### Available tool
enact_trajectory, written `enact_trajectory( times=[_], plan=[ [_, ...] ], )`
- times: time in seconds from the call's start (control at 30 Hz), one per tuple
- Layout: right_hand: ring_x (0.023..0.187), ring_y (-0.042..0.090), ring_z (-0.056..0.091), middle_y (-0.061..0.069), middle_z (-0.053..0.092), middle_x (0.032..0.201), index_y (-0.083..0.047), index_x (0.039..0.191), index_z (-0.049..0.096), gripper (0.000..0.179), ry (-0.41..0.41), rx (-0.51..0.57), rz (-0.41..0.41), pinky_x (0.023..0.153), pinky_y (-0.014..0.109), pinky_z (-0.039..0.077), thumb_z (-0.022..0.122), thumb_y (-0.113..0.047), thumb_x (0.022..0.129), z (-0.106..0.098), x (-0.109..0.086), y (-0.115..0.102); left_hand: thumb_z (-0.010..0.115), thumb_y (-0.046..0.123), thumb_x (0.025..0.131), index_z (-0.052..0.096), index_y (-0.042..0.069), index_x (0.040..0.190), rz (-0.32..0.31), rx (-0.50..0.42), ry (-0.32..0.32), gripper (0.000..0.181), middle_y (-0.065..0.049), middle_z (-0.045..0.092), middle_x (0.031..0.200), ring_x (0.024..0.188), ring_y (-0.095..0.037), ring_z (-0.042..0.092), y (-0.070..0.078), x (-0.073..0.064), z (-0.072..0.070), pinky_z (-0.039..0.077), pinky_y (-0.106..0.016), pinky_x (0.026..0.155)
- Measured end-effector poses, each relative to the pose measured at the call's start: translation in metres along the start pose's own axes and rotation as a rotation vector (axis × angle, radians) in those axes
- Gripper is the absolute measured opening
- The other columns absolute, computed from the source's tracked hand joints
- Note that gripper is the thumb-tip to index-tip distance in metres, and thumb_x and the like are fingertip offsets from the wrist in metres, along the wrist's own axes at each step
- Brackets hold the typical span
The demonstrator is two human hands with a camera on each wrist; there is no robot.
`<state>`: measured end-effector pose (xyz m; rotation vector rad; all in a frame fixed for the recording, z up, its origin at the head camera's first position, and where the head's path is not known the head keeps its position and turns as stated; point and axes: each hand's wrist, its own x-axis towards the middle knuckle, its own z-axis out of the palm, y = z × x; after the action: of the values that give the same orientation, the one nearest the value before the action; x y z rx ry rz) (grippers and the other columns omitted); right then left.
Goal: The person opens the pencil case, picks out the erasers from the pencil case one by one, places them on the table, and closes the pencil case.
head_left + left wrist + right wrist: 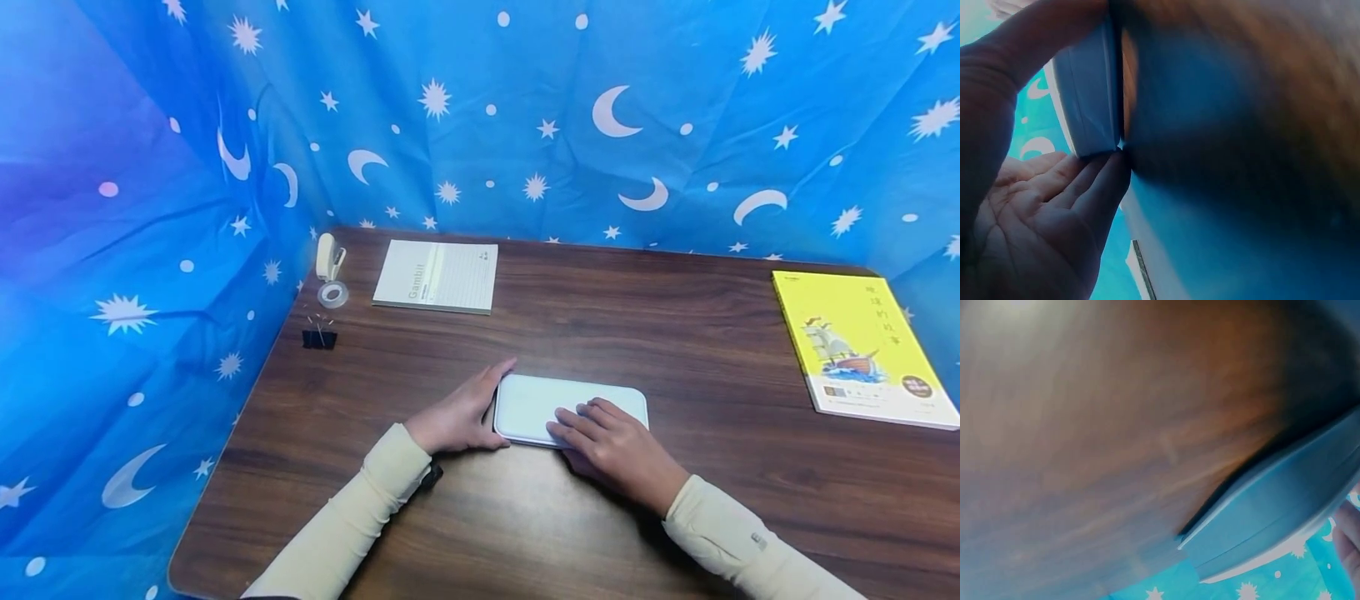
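A flat white case (532,408) with rounded corners lies on the table in front of me. A seam runs along the side of the case (1085,94) in the left wrist view. My left hand (463,412) holds its left end, thumb at the near edge and fingers at the far edge. The fingers of my right hand (615,446) rest on the top toward the right end; its thumb is mostly hidden below. In the right wrist view, the case's long side (1272,506) shows, with a bit of fingers (1347,540) at the right border.
Along the dark wooden table's (637,325) left side are a white stapler (326,257), a tape roll (333,294) and a black binder clip (318,339). A notepad (437,277) lies at the back. A yellow book (855,333) lies far right. Blue star-patterned cloth (487,108) hangs behind.
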<state>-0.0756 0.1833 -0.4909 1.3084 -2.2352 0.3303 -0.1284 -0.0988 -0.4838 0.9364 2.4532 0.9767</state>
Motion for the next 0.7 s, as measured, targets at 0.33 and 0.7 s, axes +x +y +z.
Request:
enact_trajectory(
  times=[0.33, 0.7],
  plan=[
    [0.084, 0.028, 0.074, 0.01, 0.079, 0.105, -0.009, 0.116, 0.079, 0.037, 0.018, -0.139, -0.219, 0.08, 0.043, 0.061, 0.043, -0.019, 0.112, 0.005, -0.003, 0.011, 0.094, 0.016, 0.079, 0.021, -0.004, 0.162, 0.017, 0.064, -0.017, 0.112, -0.028, 0.039, 0.159, 0.148, -0.039, 0.04, -0.002, 0.001, -0.001, 0.034, -0.048, 0.123],
    [0.093, 0.028, 0.074, 0.008, 0.078, 0.111, -0.008, 0.118, 0.079, 0.036, 0.048, -0.025, -0.138, 0.083, 0.047, 0.06, 0.046, -0.02, 0.113, -0.008, -0.01, 0.014, 0.095, 0.013, 0.077, 0.026, -0.005, 0.157, 0.021, 0.068, 0.015, 0.107, -0.027, 0.047, 0.152, 0.142, -0.037, 0.048, 0.001, 0.002, 0.0, 0.039, -0.047, 0.12]
  ],
)
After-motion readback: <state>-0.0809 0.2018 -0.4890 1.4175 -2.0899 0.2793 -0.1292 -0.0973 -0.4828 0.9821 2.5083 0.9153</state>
